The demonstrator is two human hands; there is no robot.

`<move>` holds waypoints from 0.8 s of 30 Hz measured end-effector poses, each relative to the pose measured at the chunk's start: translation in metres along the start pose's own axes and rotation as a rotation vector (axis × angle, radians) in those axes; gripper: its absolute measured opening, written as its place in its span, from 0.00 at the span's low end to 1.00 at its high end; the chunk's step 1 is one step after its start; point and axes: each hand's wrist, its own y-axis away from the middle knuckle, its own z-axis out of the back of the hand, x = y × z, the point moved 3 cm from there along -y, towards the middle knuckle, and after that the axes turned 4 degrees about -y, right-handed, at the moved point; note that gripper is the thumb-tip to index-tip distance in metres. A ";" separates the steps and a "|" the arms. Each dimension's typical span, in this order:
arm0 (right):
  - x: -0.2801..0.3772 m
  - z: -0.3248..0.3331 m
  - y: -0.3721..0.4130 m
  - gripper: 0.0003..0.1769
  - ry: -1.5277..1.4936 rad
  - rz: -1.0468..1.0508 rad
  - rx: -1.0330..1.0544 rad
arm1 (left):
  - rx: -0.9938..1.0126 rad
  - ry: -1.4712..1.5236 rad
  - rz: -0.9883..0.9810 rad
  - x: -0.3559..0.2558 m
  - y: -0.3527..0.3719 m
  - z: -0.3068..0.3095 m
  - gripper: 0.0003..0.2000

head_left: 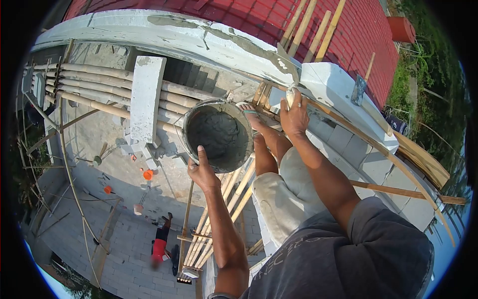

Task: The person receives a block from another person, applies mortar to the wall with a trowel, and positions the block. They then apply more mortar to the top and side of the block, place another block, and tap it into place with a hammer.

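Note:
My left hand (204,173) grips the near rim of a round bucket (185,130), its thumb over the edge. Wet grey mortar (216,130) lies inside the bucket. My right hand (295,115) is closed around a small pale piece (290,95) that sticks up past the fingers; I cannot tell what it is. That hand is close to the white block wall (239,45), whose top carries smears of grey mortar. Between my hands, a sandalled foot (250,110) shows beside the bucket.
Bamboo poles (94,82) span the left, with a long white block (148,99) across them. Bamboo poles (219,219) slope below me. Far down, a person in red (159,249) is on the paved ground. A flat-bladed tool (358,90) rests by the red roof (343,45).

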 end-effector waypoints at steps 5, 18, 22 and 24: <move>0.029 0.024 -0.013 0.35 0.116 0.262 0.132 | 0.005 -0.004 0.008 -0.003 0.004 -0.004 0.11; 0.096 0.025 -0.047 0.36 -0.124 0.074 0.373 | 0.043 0.052 0.025 -0.005 0.002 -0.011 0.13; 0.080 0.054 -0.026 0.40 0.091 0.027 0.442 | 0.065 -0.020 0.013 -0.011 0.004 -0.009 0.13; 0.066 0.035 -0.031 0.41 0.014 0.002 0.428 | 0.057 0.023 0.010 -0.011 0.004 -0.009 0.13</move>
